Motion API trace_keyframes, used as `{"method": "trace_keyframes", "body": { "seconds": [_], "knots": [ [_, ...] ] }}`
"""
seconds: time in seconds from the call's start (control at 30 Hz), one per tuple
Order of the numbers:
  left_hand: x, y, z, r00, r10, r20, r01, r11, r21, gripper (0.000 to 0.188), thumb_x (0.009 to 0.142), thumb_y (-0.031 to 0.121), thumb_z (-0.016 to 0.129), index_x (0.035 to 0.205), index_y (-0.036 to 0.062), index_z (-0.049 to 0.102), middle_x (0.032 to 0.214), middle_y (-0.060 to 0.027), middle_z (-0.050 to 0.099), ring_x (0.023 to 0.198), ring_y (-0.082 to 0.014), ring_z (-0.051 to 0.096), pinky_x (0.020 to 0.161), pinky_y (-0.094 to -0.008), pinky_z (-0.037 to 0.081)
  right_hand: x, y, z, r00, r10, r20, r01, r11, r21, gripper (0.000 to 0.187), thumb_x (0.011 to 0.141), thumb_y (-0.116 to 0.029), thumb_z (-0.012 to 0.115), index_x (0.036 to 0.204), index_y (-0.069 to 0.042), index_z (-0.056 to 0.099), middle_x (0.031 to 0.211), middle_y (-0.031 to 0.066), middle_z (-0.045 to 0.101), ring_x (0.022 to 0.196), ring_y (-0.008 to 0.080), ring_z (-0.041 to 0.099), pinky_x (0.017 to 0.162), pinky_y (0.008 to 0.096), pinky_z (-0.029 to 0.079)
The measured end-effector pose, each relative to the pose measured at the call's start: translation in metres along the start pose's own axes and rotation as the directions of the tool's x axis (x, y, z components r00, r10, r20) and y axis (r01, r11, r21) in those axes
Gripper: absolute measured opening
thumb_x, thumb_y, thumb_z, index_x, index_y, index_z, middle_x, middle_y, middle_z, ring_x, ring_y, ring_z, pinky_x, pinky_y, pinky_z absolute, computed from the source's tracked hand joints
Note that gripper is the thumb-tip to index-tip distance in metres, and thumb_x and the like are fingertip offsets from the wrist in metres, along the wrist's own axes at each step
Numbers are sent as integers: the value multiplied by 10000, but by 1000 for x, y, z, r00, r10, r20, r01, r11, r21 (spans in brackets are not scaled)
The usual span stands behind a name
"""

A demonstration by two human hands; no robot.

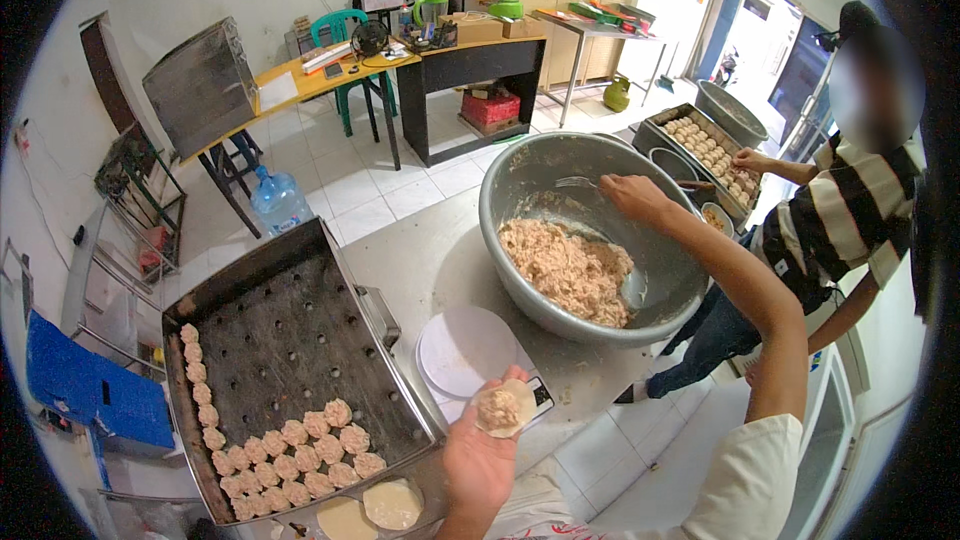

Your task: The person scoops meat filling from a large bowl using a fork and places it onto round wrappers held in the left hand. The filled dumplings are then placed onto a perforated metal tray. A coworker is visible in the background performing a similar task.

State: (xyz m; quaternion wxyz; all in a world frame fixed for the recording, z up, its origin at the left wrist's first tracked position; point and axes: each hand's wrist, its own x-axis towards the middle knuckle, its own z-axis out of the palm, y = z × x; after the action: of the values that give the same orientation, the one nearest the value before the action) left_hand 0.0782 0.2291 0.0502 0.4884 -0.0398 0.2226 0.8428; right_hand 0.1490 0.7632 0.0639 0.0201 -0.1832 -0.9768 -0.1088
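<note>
On the upturned palm and fingers of my left hand (pixel 478 465) rests a round dumpling wrapper (pixel 521 421) topped with a lump of pale minced filling (pixel 497 407). My right hand (pixel 637 198) grips a fork (pixel 574 182), its tines over the inside of a large grey bowl (pixel 655 328). A mass of minced filling (pixel 562 270) fills the bowl's lower left. Beside my left hand is a white kitchen scale (pixel 466 348) with a round top. Left of it, a dark metal tray with holes (pixel 285 325) carries rows of filled dumplings (pixel 293 432) along its left and near sides.
Round wrappers (pixel 393 503) lie by the tray's near right corner. Across the table, a co-worker (pixel 845 195) in a striped shirt reaches to another tray of dumplings (pixel 700 145). A blue water jug (pixel 280 202) stands on the floor near a yellow-topped desk (pixel 290 88).
</note>
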Motion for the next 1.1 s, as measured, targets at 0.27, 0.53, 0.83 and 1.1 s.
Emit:
{"method": "trace_keyframes", "body": {
  "seconds": [0.27, 0.53, 0.83, 1.1],
  "knots": [
    [1, -2, -6, 1000, -4, 23, 1, 996, 94, 556, 1080, 325, 459, 1452, -81, 539, 1639, -331, 441, 1567, -428, 398, 1307, -510, 315, 11, -15, 34, 920, -48, 388, 92, 991, -95, 168, 1006, -95, 586, 1098, 29, 653, 937, 244, 757, 856, 418, 769, 714, 531, 625],
    [0, 3, -5, 999, -3, 41, 0, 997, 71, 570, 1025, 344, 548, 1400, -84, 591, 1606, -372, 455, 1567, -474, 378, 1316, -555, 292, -28, -1, 12, 933, -233, 275, 128, 928, 351, 208, 1064, -154, 563, 1095, 17, 678, 922, 267, 744, 872, 478, 734, 744, 567, 567],
    [-5, 5, -11, 997, 7, 73, -10, 999, 36, 540, 1048, 322, 520, 1403, -79, 583, 1600, -370, 463, 1558, -460, 402, 1304, -532, 325, -7, 3, 51, 932, 101, 347, -130, 990, 60, 282, 1065, -171, 554, 1032, 75, 687, 909, 289, 741, 862, 472, 753, 740, 561, 581],
    [-17, 9, -13, 997, 60, 39, -62, 997, 44, 573, 1020, 351, 526, 1391, -80, 594, 1586, -347, 495, 1532, -477, 428, 1283, -560, 357, -54, 20, 32, 864, -290, 412, 139, 923, 358, 289, 1050, -190, 567, 1052, 36, 746, 1004, 232, 765, 895, 410, 746, 754, 521, 574]
  ]
}}
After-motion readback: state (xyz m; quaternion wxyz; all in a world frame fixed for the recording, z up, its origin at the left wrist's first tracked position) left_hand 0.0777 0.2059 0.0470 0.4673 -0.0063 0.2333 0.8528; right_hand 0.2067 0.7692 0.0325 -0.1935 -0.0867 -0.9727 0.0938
